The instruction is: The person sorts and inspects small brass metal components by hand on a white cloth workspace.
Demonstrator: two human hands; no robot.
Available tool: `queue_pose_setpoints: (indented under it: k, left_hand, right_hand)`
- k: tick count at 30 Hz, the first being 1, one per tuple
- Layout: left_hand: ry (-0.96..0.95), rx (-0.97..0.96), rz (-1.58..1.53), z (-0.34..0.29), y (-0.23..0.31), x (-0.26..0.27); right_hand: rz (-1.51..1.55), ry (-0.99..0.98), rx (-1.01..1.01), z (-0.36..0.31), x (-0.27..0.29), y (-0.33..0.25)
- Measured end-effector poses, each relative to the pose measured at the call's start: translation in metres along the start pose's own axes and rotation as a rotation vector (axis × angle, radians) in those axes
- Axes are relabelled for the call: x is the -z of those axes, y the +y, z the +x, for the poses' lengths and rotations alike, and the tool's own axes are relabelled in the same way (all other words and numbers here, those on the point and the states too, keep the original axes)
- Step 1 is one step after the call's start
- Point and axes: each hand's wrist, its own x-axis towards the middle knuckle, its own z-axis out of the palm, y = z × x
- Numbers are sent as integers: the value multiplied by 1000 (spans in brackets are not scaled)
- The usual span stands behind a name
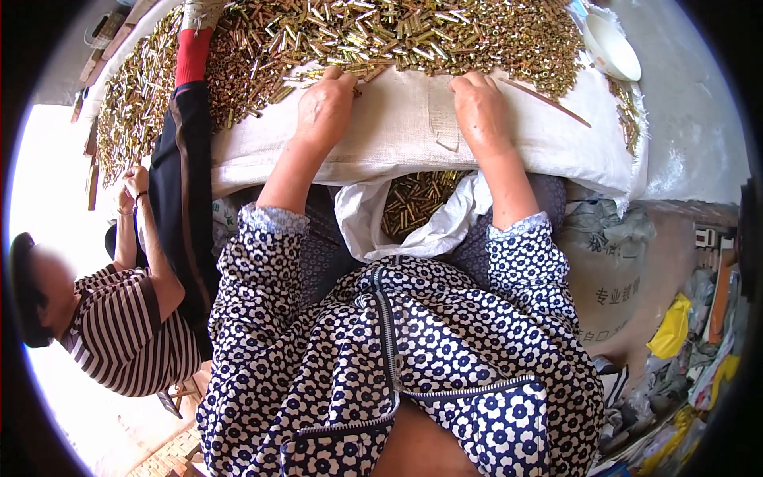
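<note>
Head view. Heap of small brass-coloured metal pieces (373, 40), many tube-like, spread over the far part of a table draped in pale cloth (397, 131). Left hand (324, 107) at the heap's near edge, fingers curled, a few pieces just beside its fingertips; cannot tell whether it grips any. Right hand (479, 110) level with it, well apart, fingers bent down at the same edge; its grip is hidden too. Thin brown stick (548, 103) on the cloth, just right of the right hand. White bowl (612, 48), tilted, at the table's far right. Nearer, between the forearms and below the table edge: white sack (358, 226), mouth wide, more metal pieces inside. To the left, a co-worker in a striped shirt (131, 330), hands near each other by the table's left side. Yellow bag (670, 326) among the clutter at right.
</note>
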Motion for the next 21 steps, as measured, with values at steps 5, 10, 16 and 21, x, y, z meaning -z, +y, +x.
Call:
queue_pose_setpoints:
  k: [5, 10, 16, 21]
  left_hand:
    - [-117, -91, 98, 3, 14, 2]
    - [-142, -39, -188, -12, 31, -2]
    - [-86, 57, -659, -23, 40, 1]
    - [-228, 259, -965, -33, 43, 0]
  right_hand:
    - [44, 68, -18, -8, 4, -6]
    - [576, -28, -125, -14, 13, -26]
    - [1181, -192, -319, -20, -2, -32]
    - [1291, -214, -327, -19, 7, -40]
